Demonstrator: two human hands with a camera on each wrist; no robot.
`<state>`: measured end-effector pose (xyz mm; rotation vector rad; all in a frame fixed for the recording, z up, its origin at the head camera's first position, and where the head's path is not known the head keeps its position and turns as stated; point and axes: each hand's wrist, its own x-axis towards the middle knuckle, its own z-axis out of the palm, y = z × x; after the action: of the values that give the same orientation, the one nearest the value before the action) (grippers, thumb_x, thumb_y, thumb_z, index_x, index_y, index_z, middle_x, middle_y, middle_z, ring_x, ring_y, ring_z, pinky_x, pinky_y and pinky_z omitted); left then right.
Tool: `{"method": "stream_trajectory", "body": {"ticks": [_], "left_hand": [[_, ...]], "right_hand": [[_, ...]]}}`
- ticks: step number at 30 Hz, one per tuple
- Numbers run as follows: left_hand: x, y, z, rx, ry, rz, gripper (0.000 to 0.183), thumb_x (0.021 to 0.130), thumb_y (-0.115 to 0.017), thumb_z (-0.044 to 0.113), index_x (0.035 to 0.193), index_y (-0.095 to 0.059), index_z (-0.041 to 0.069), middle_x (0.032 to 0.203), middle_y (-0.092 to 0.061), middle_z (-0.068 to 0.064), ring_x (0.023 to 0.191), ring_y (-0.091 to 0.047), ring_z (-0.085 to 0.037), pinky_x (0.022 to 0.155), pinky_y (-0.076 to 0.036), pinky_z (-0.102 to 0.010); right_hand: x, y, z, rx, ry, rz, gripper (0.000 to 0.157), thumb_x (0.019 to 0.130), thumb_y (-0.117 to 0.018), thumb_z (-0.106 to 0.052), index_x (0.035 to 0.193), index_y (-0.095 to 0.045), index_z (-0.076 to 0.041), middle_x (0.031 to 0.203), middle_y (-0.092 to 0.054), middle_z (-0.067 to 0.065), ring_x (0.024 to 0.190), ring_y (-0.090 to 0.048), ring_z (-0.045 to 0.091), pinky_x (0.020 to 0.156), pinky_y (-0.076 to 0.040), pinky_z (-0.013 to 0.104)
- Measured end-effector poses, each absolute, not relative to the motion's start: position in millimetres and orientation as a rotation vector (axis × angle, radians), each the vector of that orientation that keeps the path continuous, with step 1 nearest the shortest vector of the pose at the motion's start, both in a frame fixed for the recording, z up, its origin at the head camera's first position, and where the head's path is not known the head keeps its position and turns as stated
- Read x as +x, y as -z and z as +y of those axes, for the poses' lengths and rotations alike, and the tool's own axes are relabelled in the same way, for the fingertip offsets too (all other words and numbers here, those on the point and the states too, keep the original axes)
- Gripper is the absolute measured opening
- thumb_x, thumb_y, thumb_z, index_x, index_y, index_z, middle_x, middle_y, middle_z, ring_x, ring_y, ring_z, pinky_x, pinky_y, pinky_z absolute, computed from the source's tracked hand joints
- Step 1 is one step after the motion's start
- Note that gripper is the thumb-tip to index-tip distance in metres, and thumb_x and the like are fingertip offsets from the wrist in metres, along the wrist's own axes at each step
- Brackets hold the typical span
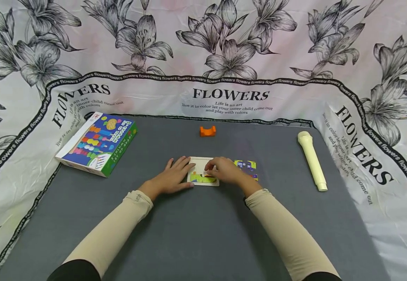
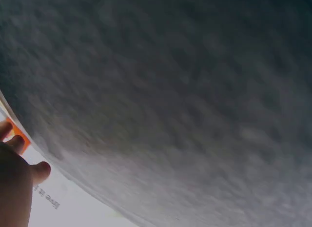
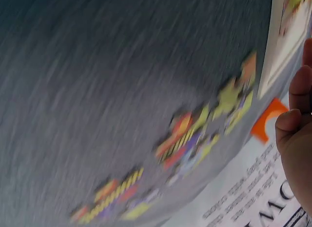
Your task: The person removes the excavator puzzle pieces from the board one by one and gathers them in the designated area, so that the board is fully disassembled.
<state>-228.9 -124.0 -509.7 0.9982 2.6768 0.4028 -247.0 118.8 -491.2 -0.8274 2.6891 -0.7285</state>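
Note:
A pale-framed puzzle board (image 1: 203, 159) lies at the middle of the table, with green and yellow picture pieces (image 1: 198, 178) along its near side. My left hand (image 1: 171, 177) rests at the board's left edge, fingers spread and thumb by the near corner. Over the board's right part is my right hand (image 1: 226, 170), its fingers bent down close to a reddish patch of picture. Whether it pinches a piece is hidden. Loose colourful puzzle pieces (image 1: 251, 165) lie to the right, partly behind that hand; the right wrist view shows several pieces (image 3: 183, 139), blurred.
An orange arch-shaped block (image 1: 208, 131) stands beyond the board. At the back left lies a blue and green toy box (image 1: 99, 142). A pale yellow stick (image 1: 312, 160) with a knobbed end lies on the right. White flowered cloth (image 1: 231, 103) surrounds the grey tabletop (image 1: 189, 242).

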Motion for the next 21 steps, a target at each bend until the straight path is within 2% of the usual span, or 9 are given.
{"method": "stream_trajectory", "body": {"ticks": [7, 13, 21], "left_hand": [[-231.9, 513.5, -131.2, 0.979, -0.330, 2.678, 0.070, 0.100, -0.046, 0.050, 0.154, -0.026, 0.010, 0.163, -0.014, -0.010, 0.150, -0.008, -0.032, 0.113, -0.006, -0.065], [-233.0, 512.6, -130.0, 0.997, -0.282, 2.666, 0.070, 0.101, -0.043, 0.050, 0.155, -0.024, 0.010, 0.163, -0.013, -0.006, 0.150, -0.007, -0.029, 0.113, -0.005, -0.065], [-232.5, 512.0, -130.2, 0.991, -0.284, 2.669, 0.069, 0.101, -0.044, 0.048, 0.154, -0.025, 0.009, 0.163, -0.016, -0.006, 0.150, -0.011, -0.030, 0.112, -0.006, -0.067]], "right_hand": [[-242.3, 503.9, 97.6, -1.011, 0.612, 2.751, 0.020, 0.091, -0.068, -0.019, 0.109, -0.072, -0.011, 0.100, -0.071, 0.002, 0.094, -0.064, 0.020, 0.085, -0.050, 0.041], [-238.3, 504.4, 88.6, -1.021, 0.530, 2.805, 0.027, 0.089, -0.071, -0.026, 0.113, -0.071, -0.014, 0.112, -0.067, 0.004, 0.103, -0.060, 0.024, 0.087, -0.046, 0.045], [-242.7, 504.5, 84.4, -0.992, 0.512, 2.793, 0.029, 0.086, -0.075, -0.027, 0.111, -0.071, -0.013, 0.109, -0.068, 0.003, 0.103, -0.061, 0.023, 0.088, -0.046, 0.044]]}}
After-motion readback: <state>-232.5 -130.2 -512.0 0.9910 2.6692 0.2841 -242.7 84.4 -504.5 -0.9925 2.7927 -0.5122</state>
